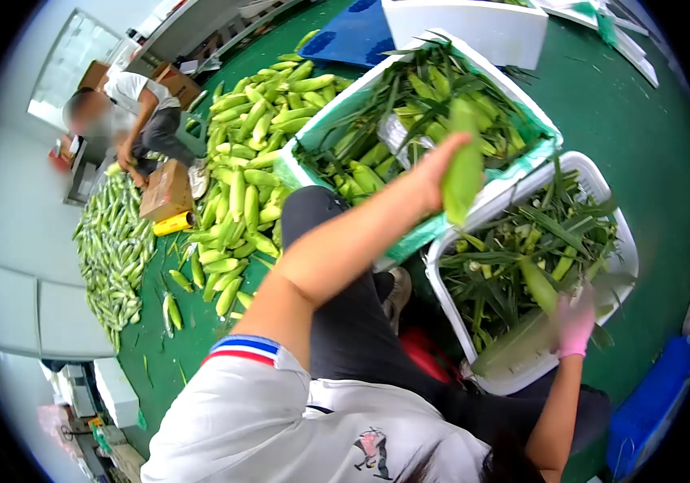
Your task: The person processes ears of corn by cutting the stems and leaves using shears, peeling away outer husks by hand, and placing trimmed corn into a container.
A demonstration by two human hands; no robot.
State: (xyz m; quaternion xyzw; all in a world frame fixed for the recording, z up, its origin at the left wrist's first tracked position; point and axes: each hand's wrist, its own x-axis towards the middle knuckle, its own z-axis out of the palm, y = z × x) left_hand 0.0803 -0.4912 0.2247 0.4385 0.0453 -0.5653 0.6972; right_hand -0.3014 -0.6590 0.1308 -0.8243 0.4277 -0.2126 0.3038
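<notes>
My left hand [444,173], bare, is closed around a green ear of corn [464,181] in its husk. The ear is held upright over the near right edge of a white foam box [550,138] with a green liner, which holds more corn and loose leaves. My right hand [575,324], in a pink glove, is smeared by motion above a white plastic basket [627,241] of husk leaves and cut stalks [494,282]. Its fingers look closed; greyish blurred shapes stretch out on both sides of it, too smeared to name.
A large pile of corn [236,193] lies on the green floor [176,362]. Farther left, another person [148,109] sits bent beside a cardboard box [165,191], a yellow roll [173,224] and a second corn heap [111,249]. Another white box [474,32] stands behind, near a blue board [353,36].
</notes>
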